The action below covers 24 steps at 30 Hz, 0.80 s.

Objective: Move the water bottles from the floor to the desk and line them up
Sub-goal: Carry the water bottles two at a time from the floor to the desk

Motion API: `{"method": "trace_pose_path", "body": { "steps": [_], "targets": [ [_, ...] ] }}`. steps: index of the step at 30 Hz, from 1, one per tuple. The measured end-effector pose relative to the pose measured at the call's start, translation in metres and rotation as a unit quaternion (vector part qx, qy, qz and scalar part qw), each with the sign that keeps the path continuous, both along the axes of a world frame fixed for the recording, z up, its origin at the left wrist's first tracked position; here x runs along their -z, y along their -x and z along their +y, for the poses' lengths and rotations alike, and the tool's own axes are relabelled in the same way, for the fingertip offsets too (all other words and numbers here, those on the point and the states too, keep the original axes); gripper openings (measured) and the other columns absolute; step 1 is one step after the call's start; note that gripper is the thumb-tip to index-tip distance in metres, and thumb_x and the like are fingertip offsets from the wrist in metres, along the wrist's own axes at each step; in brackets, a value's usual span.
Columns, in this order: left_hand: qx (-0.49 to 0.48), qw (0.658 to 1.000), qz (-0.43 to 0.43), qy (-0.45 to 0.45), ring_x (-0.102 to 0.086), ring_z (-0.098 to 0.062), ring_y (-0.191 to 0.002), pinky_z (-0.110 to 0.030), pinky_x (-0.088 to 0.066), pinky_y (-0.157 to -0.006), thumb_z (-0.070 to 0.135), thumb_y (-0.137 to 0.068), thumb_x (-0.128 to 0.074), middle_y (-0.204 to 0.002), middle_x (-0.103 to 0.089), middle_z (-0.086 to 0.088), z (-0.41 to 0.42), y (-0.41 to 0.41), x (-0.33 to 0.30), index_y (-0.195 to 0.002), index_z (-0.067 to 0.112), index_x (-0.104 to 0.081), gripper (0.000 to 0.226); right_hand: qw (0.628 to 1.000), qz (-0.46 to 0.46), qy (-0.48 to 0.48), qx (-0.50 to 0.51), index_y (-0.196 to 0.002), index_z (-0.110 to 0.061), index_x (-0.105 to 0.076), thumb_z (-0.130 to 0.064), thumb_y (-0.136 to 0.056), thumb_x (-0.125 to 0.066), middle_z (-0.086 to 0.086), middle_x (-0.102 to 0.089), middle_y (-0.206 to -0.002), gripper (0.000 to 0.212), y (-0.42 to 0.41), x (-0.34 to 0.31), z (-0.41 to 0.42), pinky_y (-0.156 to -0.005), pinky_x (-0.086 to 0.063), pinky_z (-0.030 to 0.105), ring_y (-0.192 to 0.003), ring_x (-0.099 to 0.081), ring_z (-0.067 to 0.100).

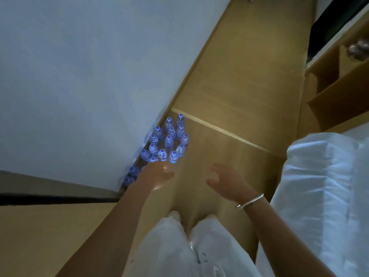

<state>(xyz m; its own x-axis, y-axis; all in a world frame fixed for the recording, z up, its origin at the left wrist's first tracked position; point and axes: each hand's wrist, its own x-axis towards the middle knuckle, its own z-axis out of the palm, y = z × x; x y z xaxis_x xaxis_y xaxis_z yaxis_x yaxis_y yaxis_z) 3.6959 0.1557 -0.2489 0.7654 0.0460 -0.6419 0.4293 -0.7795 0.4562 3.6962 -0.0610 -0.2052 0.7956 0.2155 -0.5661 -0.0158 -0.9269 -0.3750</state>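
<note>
Several small clear water bottles (168,140) with blue-white caps stand upright in a cluster on the wooden floor (235,100), against the foot of a white wall. My left hand (157,174) reaches down just above the nearest bottles, fingers relaxed, holding nothing. My right hand (225,181), with a silver bangle on its wrist, hovers to the right of the cluster, fingers loosely curved and empty. A few bottles lie partly hidden behind my left forearm. The wooden desk top (40,232) shows at the lower left.
A white wall (79,76) fills the upper left. A bed with white bedding (319,186) runs along the right. Open cardboard boxes (335,76) sit at the upper right. My legs in white trousers (179,252) stand on the floor below the hands.
</note>
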Motion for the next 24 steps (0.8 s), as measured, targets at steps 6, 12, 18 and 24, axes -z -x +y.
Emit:
{"method": "trace_pose_path", "body": {
  "steps": [6, 12, 18, 24],
  "targets": [
    [-0.058, 0.997, 0.04, 0.005, -0.051, -0.018, -0.117, -0.03, -0.04, -0.097, 0.033, -0.085, -0.057, -0.124, -0.057, 0.0, -0.005, -0.036, 0.033, -0.121, 0.018, -0.055, 0.039, 0.998, 0.045, 0.011, -0.039, -0.138, -0.012, -0.042, -0.029, -0.095, -0.05, 0.006, -0.038, -0.147, 0.047, -0.069, 0.004, -0.017, -0.107, -0.023, 0.025, -0.135, -0.034, 0.02],
    [-0.134, 0.99, 0.04, 0.001, -0.051, -0.022, -0.119, -0.036, -0.039, -0.102, 0.031, -0.085, -0.062, -0.126, -0.058, -0.005, -0.02, -0.094, 0.059, -0.122, 0.015, -0.056, 0.04, 0.992, 0.048, -0.026, -0.114, -0.117, -0.004, -0.06, -0.027, -0.091, -0.045, 0.011, -0.06, -0.124, 0.039, -0.154, 0.026, -0.023, -0.096, -0.042, 0.026, -0.115, -0.055, 0.02],
    [-0.285, 0.956, 0.066, -0.007, -0.052, -0.022, -0.116, -0.025, -0.034, -0.094, 0.029, -0.087, -0.065, -0.123, -0.059, -0.007, -0.042, -0.129, 0.105, -0.125, 0.009, -0.053, 0.045, 0.971, 0.051, -0.002, -0.235, -0.141, -0.013, -0.038, -0.038, -0.093, -0.045, 0.004, -0.041, -0.145, 0.054, -0.235, 0.101, -0.045, -0.106, -0.021, 0.02, -0.136, -0.034, 0.017],
    [-0.552, 0.825, 0.099, 0.063, -0.056, -0.028, -0.083, -0.029, -0.047, -0.063, 0.011, -0.075, -0.077, -0.117, -0.055, -0.013, -0.075, -0.142, 0.228, -0.126, 0.005, -0.051, 0.058, 0.956, 0.086, 0.007, -0.281, -0.142, -0.01, -0.035, -0.032, -0.092, -0.054, 0.006, -0.041, -0.144, 0.058, -0.284, 0.23, -0.033, -0.107, -0.026, 0.024, -0.135, -0.035, 0.018]
  ]
}}
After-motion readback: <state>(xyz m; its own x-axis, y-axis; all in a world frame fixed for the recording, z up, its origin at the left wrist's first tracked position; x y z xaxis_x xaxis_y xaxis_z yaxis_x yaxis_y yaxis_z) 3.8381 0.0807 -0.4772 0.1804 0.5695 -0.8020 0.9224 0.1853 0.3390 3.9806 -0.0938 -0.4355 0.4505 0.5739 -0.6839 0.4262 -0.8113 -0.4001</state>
